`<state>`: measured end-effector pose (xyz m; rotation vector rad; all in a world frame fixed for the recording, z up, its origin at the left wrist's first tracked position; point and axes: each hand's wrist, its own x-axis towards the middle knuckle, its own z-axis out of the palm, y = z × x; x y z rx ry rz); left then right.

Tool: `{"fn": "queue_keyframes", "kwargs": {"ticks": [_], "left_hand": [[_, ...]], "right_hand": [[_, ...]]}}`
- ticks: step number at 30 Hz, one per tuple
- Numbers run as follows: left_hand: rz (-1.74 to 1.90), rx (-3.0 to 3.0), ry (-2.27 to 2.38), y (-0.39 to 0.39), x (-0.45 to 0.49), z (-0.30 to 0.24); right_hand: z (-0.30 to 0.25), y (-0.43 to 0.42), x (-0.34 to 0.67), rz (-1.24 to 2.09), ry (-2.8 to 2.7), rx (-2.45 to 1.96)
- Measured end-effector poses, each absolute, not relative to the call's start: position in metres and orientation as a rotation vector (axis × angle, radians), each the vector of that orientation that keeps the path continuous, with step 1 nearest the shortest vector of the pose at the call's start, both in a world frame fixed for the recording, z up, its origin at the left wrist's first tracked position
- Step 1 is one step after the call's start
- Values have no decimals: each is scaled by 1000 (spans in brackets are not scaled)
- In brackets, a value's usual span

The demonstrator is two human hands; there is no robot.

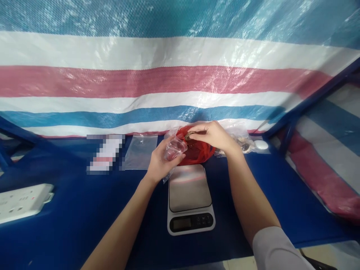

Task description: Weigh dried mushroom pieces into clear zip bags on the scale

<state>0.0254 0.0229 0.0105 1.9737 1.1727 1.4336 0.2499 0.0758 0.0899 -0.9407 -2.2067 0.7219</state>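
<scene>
a: l hand (162, 162): what's in it?
b: crumpled clear plastic bag (176, 148), l fingers (172, 159) together, clamped on it, bag held up off tabletop (70, 195).
a: r hand (211, 135)?
b: over red net bag (197, 153), r fingers (200, 129) together, pinching small brownish piece (190, 135). too small to tell exactly what. piece right next to clear bag in l hand, both just above red net.
a: red net bag where exactly?
b: btwn the two hands, right behind digital scale (189, 187). lower edge at far edge of steel platform. contact w/ platform: can't tell from this angle.
a: scale readout?
b: display dark, no digits legible. scale squarely in front of person, on blue tabletop.
a: rest of tabletop?
b: l side: flat clear bag (140, 152), pixelated item (105, 153) just beside it, white power strip (24, 202) near front edge. r side: clear bag w/ brownish bits (242, 143), white round thing (261, 144) touching or just beside it, not sure which.
a: behind?
b: striped tarp (180, 82), red, white, blue. grey sleeve (278, 249) on r arm, bottom r corner.
</scene>
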Motion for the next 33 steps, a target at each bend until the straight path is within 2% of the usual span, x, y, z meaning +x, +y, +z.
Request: {"fn": "queue_keyframes", "kwargs": {"ticks": [13, 25, 30, 33], "left_hand": [[1395, 1978, 1210, 10, 27, 6], [1471, 1917, 1223, 10, 21, -1], [1473, 1880, 1270, 11, 17, -7], [1467, 1848, 1269, 10, 16, -7]], "right_hand": [[104, 44, 202, 584, -2537, -1016], [103, 52, 219, 634, -2425, -927], [87, 73, 249, 589, -2254, -1137], [71, 83, 253, 539, -2345, -1370]]}}
